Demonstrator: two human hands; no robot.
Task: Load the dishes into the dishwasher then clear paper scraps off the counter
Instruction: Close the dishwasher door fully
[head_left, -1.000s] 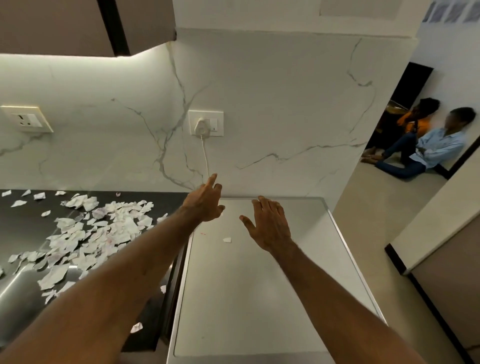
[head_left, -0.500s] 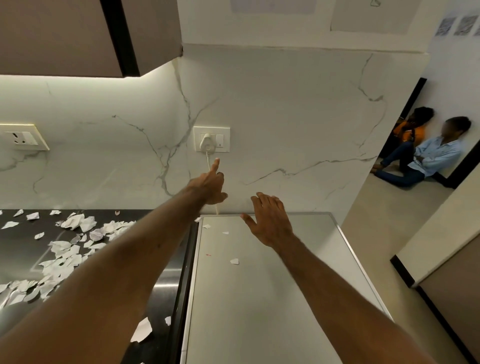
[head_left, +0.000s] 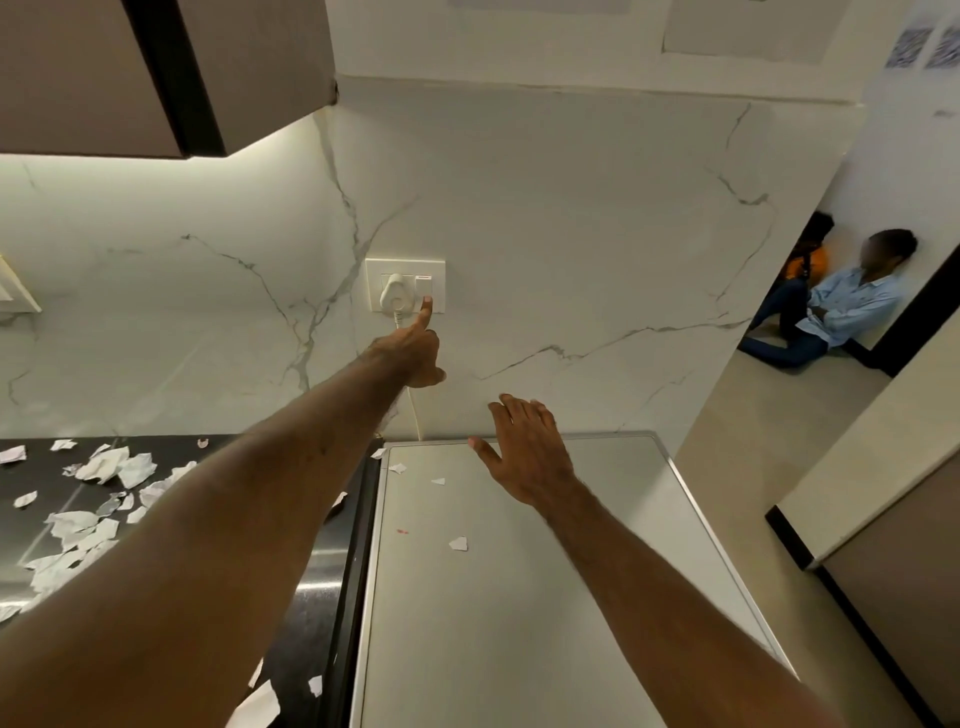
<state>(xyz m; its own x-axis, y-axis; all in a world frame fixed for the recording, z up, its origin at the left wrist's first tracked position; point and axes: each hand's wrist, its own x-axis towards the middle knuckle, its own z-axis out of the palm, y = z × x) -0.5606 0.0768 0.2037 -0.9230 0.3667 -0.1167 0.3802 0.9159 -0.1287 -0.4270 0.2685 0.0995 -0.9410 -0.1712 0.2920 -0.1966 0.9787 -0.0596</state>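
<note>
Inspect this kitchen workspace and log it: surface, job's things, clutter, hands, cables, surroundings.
Surface: dark counter on the left, grey appliance top beside it on the right.
Job's things: paper scraps strewn on the counter, a few on the appliance top; dishes, nothing seen.
Clutter: small red mark on the appliance top.
Hands: left hand points its index finger, tip at the wall switch; right hand open, fingers straight, over the appliance top's back edge.
Cables: white plug in the socket, its cord dropping behind the appliance top.
Surroundings: marble wall, upper cabinet, a person seated on the floor beyond.
</note>
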